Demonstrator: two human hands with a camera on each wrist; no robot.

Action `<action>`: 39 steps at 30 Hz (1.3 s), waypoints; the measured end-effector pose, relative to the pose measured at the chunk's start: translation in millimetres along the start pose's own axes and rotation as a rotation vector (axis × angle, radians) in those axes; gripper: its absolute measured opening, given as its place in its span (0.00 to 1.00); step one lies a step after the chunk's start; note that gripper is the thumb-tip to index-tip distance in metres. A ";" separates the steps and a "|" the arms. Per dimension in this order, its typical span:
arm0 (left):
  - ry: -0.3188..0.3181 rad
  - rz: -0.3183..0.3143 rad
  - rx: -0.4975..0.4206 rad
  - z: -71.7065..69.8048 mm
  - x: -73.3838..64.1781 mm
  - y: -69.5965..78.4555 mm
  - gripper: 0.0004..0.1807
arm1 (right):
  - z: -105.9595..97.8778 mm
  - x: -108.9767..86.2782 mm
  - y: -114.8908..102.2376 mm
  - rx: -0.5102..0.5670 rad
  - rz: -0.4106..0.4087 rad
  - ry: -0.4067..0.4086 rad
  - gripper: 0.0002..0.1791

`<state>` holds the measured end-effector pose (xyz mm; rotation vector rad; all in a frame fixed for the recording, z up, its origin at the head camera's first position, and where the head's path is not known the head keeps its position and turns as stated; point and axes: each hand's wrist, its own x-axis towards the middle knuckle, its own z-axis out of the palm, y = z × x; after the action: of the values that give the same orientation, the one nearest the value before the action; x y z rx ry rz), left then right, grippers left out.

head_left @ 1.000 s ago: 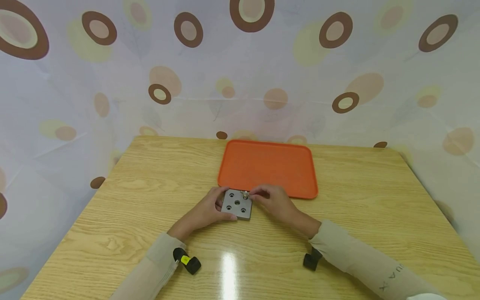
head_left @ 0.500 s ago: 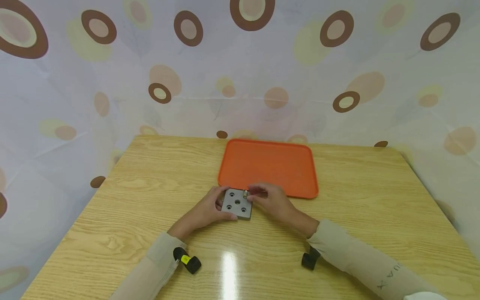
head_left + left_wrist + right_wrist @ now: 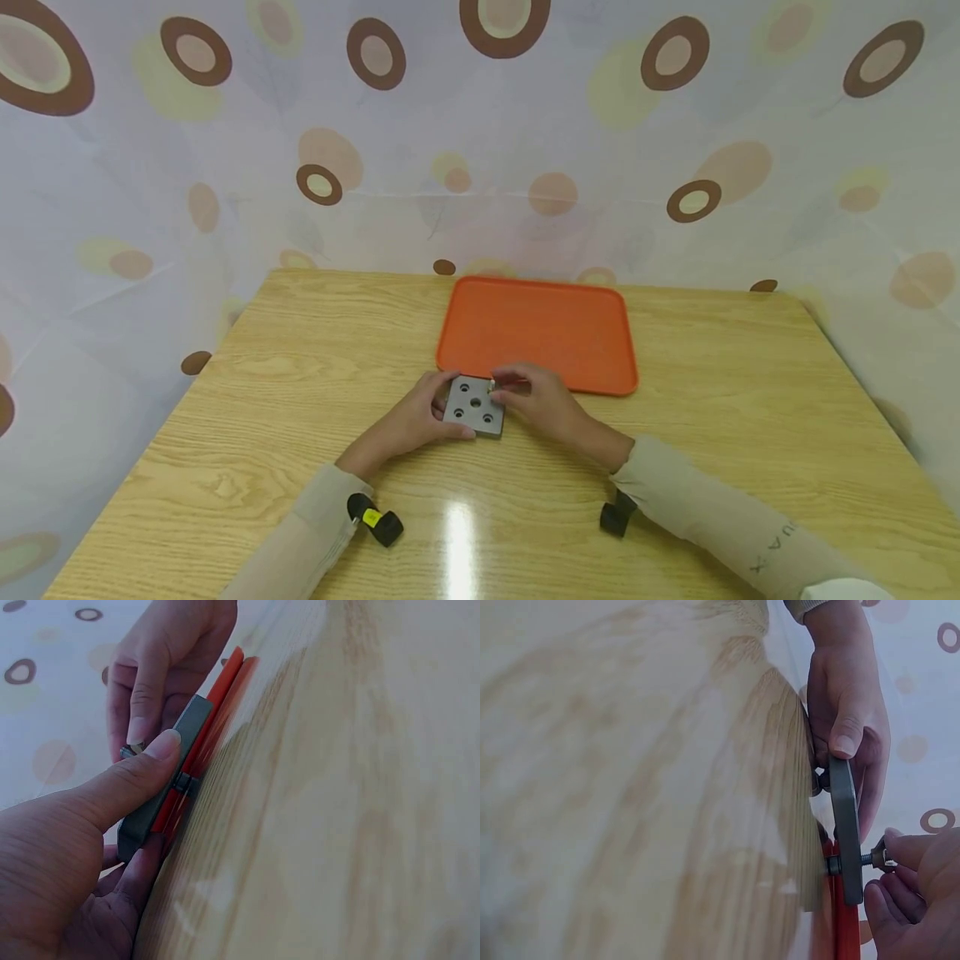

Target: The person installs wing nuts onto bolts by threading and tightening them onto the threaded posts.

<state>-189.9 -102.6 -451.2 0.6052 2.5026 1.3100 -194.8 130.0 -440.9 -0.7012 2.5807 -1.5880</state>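
A square grey metal plate [image 3: 475, 407] with several holes lies near the middle of the table, raised on short dark feet [image 3: 832, 865]. My left hand [image 3: 412, 418] grips its left side, thumb along the front edge and fingers round the back corner. At the back right hole, a small metal screw [image 3: 491, 387] stands upright, pinched between thumb and fingertips of my right hand [image 3: 542, 406]. Its threaded shaft [image 3: 866, 859] shows between the plate's top and the head in the right wrist view. The right fingers partly hide the screw head.
An orange tray [image 3: 536, 329] lies just behind the plate, its front rim close to the plate's back edge. A patterned cloth [image 3: 480, 150] hangs behind the wooden table [image 3: 337, 333]. Each sleeve carries a black wrist camera [image 3: 377, 521].
The right fingers have shifted slightly leftward and closed further over the screw, covering more of it. The left hand and the plate stay in place.
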 end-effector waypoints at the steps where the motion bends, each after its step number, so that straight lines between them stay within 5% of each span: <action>1: 0.003 0.002 0.004 -0.1 0.3 0.0 0.52 | -0.3 0.3 0.3 0.000 0.000 -0.001 0.19; 18: 0.002 -0.001 -0.011 -0.4 0.6 2.6 0.51 | -2.9 2.4 2.5 0.021 -0.042 -0.010 0.17; 39: -0.007 0.001 -0.024 0.5 0.3 -1.8 0.51 | -8.2 -1.8 1.8 -0.099 -0.031 0.055 0.04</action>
<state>-190.3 -103.0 -452.9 0.6040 2.4777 1.3346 -195.9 138.3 -438.9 -0.7181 2.7171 -1.5177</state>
